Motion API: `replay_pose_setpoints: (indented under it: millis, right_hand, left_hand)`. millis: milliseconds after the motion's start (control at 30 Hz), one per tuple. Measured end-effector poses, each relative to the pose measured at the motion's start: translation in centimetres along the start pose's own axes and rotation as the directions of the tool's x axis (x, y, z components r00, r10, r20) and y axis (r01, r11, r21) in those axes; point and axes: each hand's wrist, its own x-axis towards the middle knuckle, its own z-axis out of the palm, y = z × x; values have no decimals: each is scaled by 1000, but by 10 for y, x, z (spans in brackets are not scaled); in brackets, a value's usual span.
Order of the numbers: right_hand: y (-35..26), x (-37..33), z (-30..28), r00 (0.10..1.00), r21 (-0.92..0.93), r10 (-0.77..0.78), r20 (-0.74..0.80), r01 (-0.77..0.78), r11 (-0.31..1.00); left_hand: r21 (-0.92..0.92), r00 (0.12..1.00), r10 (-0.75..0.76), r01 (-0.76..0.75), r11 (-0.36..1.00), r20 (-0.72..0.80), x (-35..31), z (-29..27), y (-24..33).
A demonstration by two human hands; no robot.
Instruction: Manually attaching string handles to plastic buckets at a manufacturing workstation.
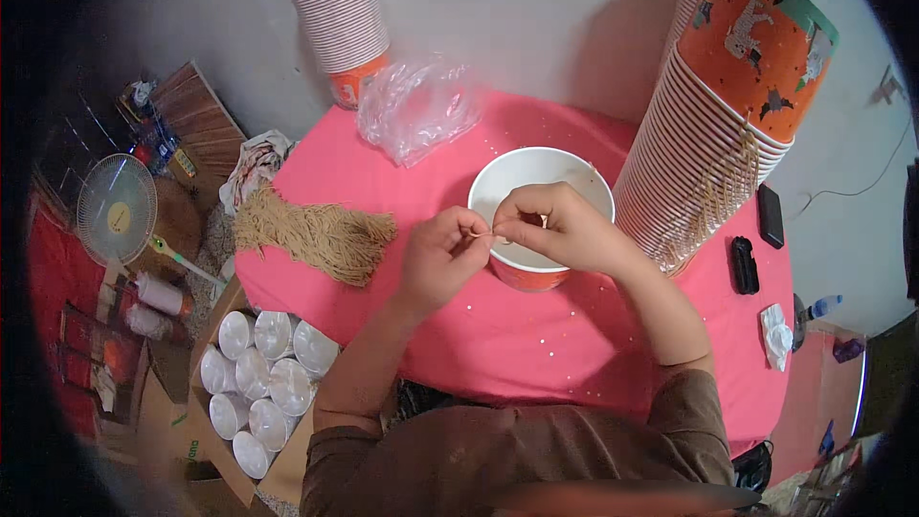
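Both my hands meet over the near left rim of a paper bucket, white inside and orange outside, which stands upright on the pink table. My left hand is closed in a pinch on a thin tan cord. From the other side, the fingertips of my right hand pinch the same cord, and that hand covers part of the bucket's opening. To the left lies a loose bundle of tan cords. A tall stack of nested orange-and-white buckets rises at the right, with more cords hanging down its side.
Another bucket stack stands at the back left beside a crumpled clear plastic bag. A black case, a flat black object and a tissue line the right edge. Left of the table are a carton of wrapped white containers and a fan.
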Motion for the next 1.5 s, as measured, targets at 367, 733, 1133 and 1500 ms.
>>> replay_pose_setpoints:
  millis: [367, 733, 1133, 1500]
  right_hand:
    - [1, 5, 5, 992, 162, 69, 102, -85, 983]
    - [-5, 5, 2, 953, 136, 227, 199, -257, 957]
    - [-21, -7, 25, 959, -157, -225, -172, 199, 967]
    - [-19, -9, 21, 934, -277, -296, -200, 236, 931]
  left_hand:
    - [444, 889, 458, -403, 800, -18, 0, 3, 6]
    - [-39, 967, 219, -226, 973, -131, -5, 8, 4]
    - [-420, 969, -245, 239, 875, 41, -3, -2, 11]
    - [-553, 944, -297, 326, 767, 145, -5, -5, 9]
